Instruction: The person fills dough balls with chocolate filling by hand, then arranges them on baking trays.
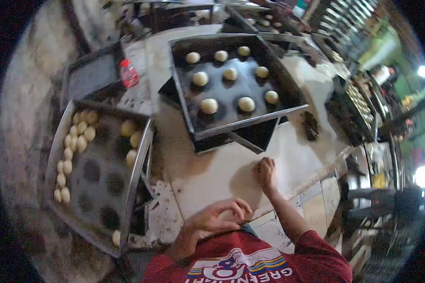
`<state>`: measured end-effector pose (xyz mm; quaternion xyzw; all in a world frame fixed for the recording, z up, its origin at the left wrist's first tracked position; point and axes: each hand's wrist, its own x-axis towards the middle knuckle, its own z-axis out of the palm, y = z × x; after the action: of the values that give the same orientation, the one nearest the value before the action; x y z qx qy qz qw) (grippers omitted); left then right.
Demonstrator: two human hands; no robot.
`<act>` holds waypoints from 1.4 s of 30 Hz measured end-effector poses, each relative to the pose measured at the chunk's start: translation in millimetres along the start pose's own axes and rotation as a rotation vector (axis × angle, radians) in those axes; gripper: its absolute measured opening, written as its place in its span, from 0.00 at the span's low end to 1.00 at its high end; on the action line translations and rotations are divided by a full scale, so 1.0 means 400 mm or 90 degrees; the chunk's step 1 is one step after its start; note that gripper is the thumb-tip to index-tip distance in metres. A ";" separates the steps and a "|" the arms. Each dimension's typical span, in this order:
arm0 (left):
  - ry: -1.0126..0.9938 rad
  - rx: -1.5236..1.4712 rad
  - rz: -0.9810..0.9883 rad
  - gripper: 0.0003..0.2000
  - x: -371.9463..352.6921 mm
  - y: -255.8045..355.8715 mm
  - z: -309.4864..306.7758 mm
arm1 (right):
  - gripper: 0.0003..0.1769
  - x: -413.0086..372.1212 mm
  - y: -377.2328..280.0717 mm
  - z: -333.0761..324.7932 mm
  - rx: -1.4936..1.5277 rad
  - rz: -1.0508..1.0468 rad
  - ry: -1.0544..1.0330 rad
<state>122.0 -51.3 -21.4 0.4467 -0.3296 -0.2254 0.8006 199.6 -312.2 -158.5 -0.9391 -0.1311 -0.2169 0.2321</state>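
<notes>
My right hand (265, 173) is closed in a fist, low over the pale work table (208, 181); whatever is under or inside its fingers is hidden. Near my shirt front, my left hand (219, 214) is loosely curved, thumb and fingers apart, with nothing seen in it. Beyond both hands, a dark metal baking tray (250, 121) holds several round dough balls (230, 74) in spaced rows. To the left, a second deep tray (139, 181) has several dough balls (81, 128) bunched along its left side and a few more on its right.
A bottle with a red cap (129, 74) stands at the back left, beside another dark tray (92, 73). More trays of dough (361, 106) are at the right. Dark trays lie under the middle one. A dark patch (310, 126) marks the table.
</notes>
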 end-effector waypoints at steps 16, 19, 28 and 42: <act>-0.175 0.179 -0.308 0.08 0.026 -0.275 0.213 | 0.20 -0.204 0.055 -0.180 0.074 0.188 0.245; -0.003 0.192 -0.391 0.06 -0.009 -0.331 0.276 | 0.13 -0.337 0.151 -0.300 -0.018 0.251 0.274; 0.133 -0.091 -0.399 0.06 -0.048 -0.411 0.370 | 0.06 -0.038 0.608 -0.293 0.013 0.217 0.239; 0.074 0.008 -0.336 0.09 0.310 -0.361 0.151 | 0.12 0.194 0.777 -0.345 0.608 0.272 -0.005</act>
<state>152.9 -239.1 -82.5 0.5341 -0.1567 -0.3983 0.7291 327.1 -635.5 -130.0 -0.7350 -0.0219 -0.0775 0.6732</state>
